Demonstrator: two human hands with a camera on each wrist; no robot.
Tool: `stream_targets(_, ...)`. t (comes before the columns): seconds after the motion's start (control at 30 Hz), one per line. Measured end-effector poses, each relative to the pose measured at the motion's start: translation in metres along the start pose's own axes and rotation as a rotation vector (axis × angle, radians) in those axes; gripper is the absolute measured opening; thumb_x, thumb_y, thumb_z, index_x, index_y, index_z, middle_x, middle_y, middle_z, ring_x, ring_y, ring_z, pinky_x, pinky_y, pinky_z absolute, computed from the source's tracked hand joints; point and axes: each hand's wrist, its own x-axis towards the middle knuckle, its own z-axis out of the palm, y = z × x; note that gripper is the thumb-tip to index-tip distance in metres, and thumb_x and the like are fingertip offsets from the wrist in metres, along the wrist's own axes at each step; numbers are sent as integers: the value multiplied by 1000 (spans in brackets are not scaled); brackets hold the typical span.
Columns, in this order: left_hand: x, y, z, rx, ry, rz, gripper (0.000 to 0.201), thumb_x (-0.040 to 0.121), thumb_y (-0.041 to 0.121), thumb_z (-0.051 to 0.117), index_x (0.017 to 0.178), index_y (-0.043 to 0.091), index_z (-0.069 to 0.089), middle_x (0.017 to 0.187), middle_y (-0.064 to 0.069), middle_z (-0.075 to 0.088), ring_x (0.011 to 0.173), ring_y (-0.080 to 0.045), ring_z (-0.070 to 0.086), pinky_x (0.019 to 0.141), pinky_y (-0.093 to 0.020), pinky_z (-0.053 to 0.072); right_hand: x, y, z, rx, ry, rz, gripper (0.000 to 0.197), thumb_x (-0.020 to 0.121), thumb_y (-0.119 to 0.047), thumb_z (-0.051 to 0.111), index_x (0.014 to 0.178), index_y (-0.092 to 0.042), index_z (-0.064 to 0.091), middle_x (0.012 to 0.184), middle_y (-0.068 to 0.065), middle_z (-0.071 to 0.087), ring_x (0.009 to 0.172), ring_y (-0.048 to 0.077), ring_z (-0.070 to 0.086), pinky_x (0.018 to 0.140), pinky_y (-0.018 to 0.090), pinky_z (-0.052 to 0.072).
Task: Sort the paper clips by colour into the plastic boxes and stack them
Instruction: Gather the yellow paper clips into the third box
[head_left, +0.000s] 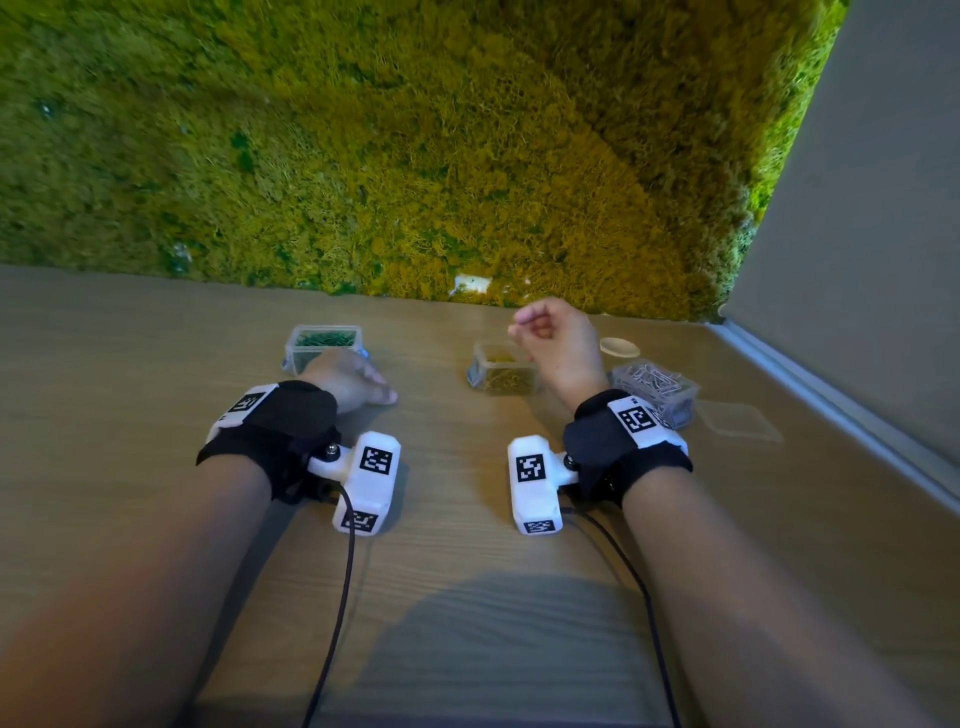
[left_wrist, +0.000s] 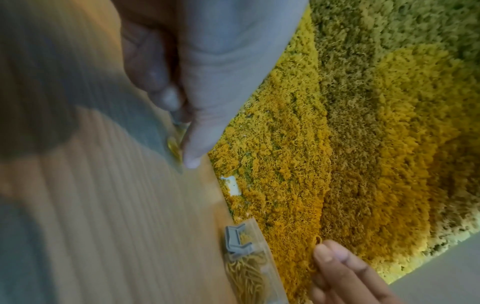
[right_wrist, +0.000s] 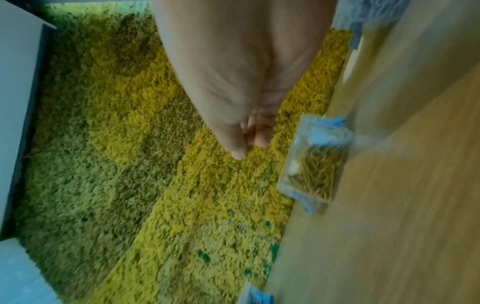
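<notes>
Your two hands are out over a light wooden tabletop (head_left: 467, 519) that meets a wall of yellow-green moss (head_left: 415, 156).

Three small clear plastic boxes stand on the tabletop, all without lids. The first clear box, holding green paper clips (head_left: 323, 343), sits far left, just beyond your left hand. The second clear box, holding yellow paper clips (head_left: 503, 370), sits in the middle, below your right hand. The third clear box, holding silver paper clips (head_left: 655, 391), sits at the right, partly hidden behind your right wrist strap.

One flat clear plastic lid (head_left: 738, 422) lies on the tabletop just right of the silver box. One small pale round dish (head_left: 619, 347) lies beyond it, near the wall.

Your left hand (head_left: 349, 382) is low at the tabletop; in the left wrist view its thumb and fingers (left_wrist: 166, 98) pinch one yellow paper clip (left_wrist: 175, 144), blurred by motion.

Your right hand (head_left: 556, 338) is raised above the yellow box with fingers curled in and fingertips (right_wrist: 261, 137) pressed to the thumb. One thin yellow clip (left_wrist: 318, 239) seems to show at those fingertips in the left wrist view, but I cannot tell for certain.
</notes>
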Motion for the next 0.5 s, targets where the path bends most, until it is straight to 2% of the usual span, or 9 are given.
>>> stream_targets(0.07, 0, 0, 2, -1, -22, 7, 23, 81, 21, 73, 98, 4, 70, 91, 4, 60, 85, -9, 52, 71, -20, 36, 2, 8, -1, -94, -29, 35, 13, 86, -10, 66, 98, -13, 64, 93, -6, 63, 82, 3, 56, 88, 23, 49)
stream_targets(0.13, 3, -2, 2, 1, -51, 9, 24, 82, 18, 73, 96, -1, 70, 79, 10, 60, 76, -5, 53, 61, -15, 35, 4, 12, -4, -159, -39, 58, 23, 87, -20, 67, 109, -19, 65, 117, -1, 63, 109, 13, 55, 102, 34, 42)
stream_targets(0.2, 6, -5, 1, 29, -83, 6, 23, 82, 20, 72, 88, -2, 69, 83, 2, 66, 82, -15, 59, 64, -17, 37, 5, 13, -9, -195, -141, 112, 40, 87, -28, 66, 126, -29, 57, 142, -2, 45, 134, 20, 37, 112, 42, 31)
stream_targets(0.27, 7, -6, 0, 114, -124, 19, 25, 86, 26, 68, 75, 4, 64, 91, -9, 67, 90, -24, 60, 72, -25, 38, 2, 14, -11, -255, -364, 201, 55, 86, -26, 66, 137, -32, 47, 154, -3, 25, 143, 21, 22, 115, 40, 23)
stream_targets(0.3, 6, -4, 0, 154, -142, 24, 30, 89, 29, 64, 72, 6, 59, 86, -11, 63, 85, -26, 59, 69, -27, 36, 1, 15, -11, -295, -445, 207, 55, 86, -24, 66, 138, -30, 48, 156, -4, 20, 144, 19, 19, 114, 35, 20)
stream_targets(0.37, 1, 1, 1, 128, -155, 33, 34, 96, 31, 53, 70, 8, 51, 69, -8, 48, 66, -22, 47, 60, -29, 30, -1, 15, -9, -300, -451, 172, 46, 84, -21, 68, 128, -25, 56, 151, -2, 28, 141, 18, 26, 111, 30, 23)
stream_targets(0.43, -2, 6, 4, -55, -174, 33, 30, 100, 28, 43, 77, 8, 46, 65, -6, 37, 60, -20, 39, 54, -27, 30, -5, 10, -5, -268, -405, 124, 34, 82, -21, 71, 114, -23, 63, 133, -2, 39, 129, 18, 38, 105, 30, 33)
stream_targets(0.5, -4, 10, 7, -301, -172, 18, 22, 102, 24, 37, 87, 10, 44, 68, -5, 34, 58, -17, 33, 52, -25, 31, -10, 4, 0, -259, -435, 82, 30, 79, -25, 75, 107, -21, 65, 120, -2, 38, 117, 16, 42, 94, 25, 35)
